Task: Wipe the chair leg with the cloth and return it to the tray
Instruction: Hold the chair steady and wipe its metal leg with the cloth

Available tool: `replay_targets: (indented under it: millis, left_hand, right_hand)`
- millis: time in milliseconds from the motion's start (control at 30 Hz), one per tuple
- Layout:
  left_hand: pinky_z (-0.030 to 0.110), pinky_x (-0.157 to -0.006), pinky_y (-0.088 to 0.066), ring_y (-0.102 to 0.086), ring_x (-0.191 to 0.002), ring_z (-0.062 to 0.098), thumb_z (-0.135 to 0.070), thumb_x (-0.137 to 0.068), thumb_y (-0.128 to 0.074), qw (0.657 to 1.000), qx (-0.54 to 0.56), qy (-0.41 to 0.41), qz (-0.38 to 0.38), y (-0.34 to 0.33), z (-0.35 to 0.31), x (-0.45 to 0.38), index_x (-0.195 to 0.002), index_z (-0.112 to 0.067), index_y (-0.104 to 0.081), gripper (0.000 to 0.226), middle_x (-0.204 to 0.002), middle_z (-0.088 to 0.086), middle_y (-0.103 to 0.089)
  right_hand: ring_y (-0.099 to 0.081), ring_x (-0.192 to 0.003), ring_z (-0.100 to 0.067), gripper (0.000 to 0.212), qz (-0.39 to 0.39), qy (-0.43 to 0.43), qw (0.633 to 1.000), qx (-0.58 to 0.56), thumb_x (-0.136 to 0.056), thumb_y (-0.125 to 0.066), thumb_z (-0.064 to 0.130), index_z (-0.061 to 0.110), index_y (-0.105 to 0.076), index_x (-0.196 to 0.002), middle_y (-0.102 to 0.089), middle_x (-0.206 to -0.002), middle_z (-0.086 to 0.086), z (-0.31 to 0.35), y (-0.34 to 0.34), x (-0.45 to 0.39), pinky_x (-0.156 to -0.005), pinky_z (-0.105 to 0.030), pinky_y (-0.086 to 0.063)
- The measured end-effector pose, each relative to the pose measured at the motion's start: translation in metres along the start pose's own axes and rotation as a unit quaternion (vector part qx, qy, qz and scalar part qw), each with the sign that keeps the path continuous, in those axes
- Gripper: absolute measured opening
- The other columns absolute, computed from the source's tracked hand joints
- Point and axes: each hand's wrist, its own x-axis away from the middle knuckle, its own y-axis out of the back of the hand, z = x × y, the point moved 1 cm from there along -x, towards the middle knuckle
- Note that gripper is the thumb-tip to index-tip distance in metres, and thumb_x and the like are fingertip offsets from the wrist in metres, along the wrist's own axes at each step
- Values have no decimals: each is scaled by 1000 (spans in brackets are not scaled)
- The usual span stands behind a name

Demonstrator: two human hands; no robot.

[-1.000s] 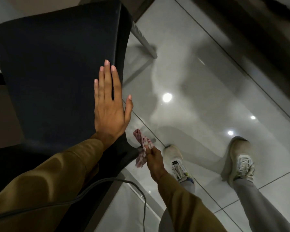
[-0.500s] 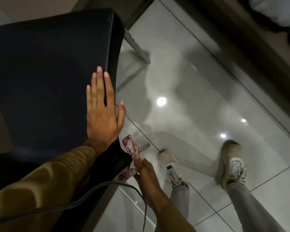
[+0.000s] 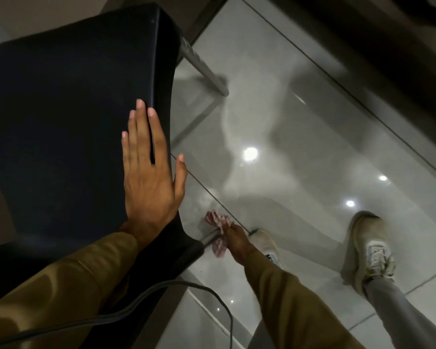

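Observation:
A black chair (image 3: 68, 127) fills the left of the view. My left hand (image 3: 149, 172) lies flat and open on the right edge of its seat. Below the seat's near corner a short stretch of grey metal chair leg (image 3: 210, 238) shows. My right hand (image 3: 234, 239) is shut on a pink-and-white striped cloth (image 3: 218, 231) that is wrapped against this leg, close to the floor. Another chair leg (image 3: 204, 69) slants to the floor farther away. No tray is in view.
My two feet in pale sneakers (image 3: 370, 250) stand on the glossy grey tiled floor (image 3: 300, 147), one just behind my right hand. A grey cable (image 3: 161, 293) loops across the lower part of the view. A dark band of furniture (image 3: 363, 34) runs along the top right.
My right hand with the cloth has slid along the near chair leg, farther out from the seat and lower. My left hand has stayed flat on the seat.

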Motion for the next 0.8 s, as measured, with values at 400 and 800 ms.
replay_targets:
  millis: [400,800]
  left_hand:
    - [52,-140,-11,-6,-171,35,-37,-111,-43,1000,7,-5,6,2,-1,0,-172,-3,-5,80,-182,20,-3]
    - [52,-140,-13,-7,-171,34,-38,-111,-43,1000,19,-5,-3,0,1,-1,-172,-3,-7,79,-182,19,-5]
  right_hand:
    - [-57,-52,-30,59,49,72,996,-6,-110,-43,39,-17,-63,-112,-62,-72,-34,-4,-9,72,-50,-35,-44]
    - [-59,-59,-33,57,9,68,998,11,-112,-35,40,-7,-62,-128,-62,-84,-38,-24,4,9,-54,-36,-46]
